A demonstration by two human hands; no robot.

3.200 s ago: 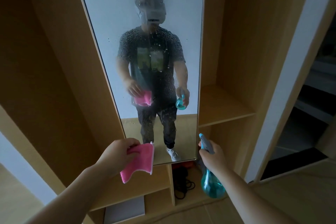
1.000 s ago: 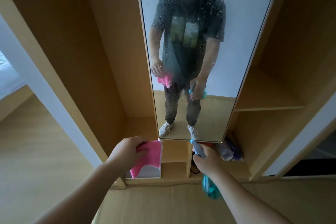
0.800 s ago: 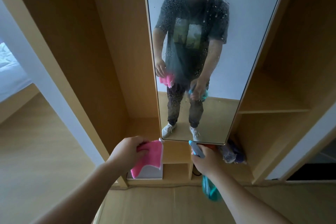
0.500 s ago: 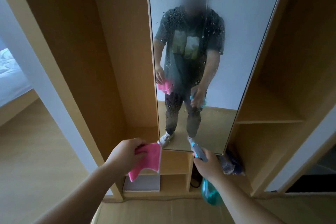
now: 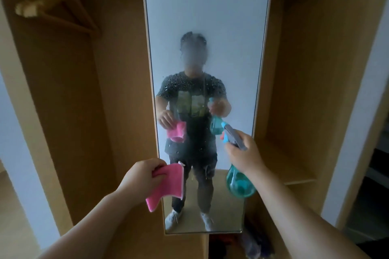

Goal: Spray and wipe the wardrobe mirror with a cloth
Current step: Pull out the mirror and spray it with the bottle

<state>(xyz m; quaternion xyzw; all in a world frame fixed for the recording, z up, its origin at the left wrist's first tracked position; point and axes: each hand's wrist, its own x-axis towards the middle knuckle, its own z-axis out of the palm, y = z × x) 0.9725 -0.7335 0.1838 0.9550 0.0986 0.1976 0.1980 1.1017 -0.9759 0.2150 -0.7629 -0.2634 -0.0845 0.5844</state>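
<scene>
Wooden hanger point(image 5: 56, 12): high above and left of the left hand, blurred, inside the left bay of the wardrobe point(image 5: 69, 111).

Left hand point(image 5: 141, 176): fingers curled, thumb and fingers pinching the top edge of the pink cloth point(image 5: 168, 185); cloth hangs down and to the right of this hand, in front of the lower left edge of the mirror point(image 5: 206, 17); contact between cloth and glass cannot be told.

Mirror: tall, upright, straight ahead of both hands; droplets point(image 5: 189, 86) spread over the glass above the hands; the reflection repeats the person, the cloth and the bottle.

Right hand point(image 5: 245, 153): raised higher than the left, fingers wrapped round the neck of the teal spray bottle point(image 5: 240, 185); nozzle sticks out above and left of the hand, aimed at the glass; bottle body hangs below the hand; finger on trigger: cannot tell.

Wooden shelf point(image 5: 290, 166): just right of the right hand, in the right bay; dark clutter point(image 5: 242, 244) under the right forearm, below the mirror's foot, too blurred to identify.
</scene>
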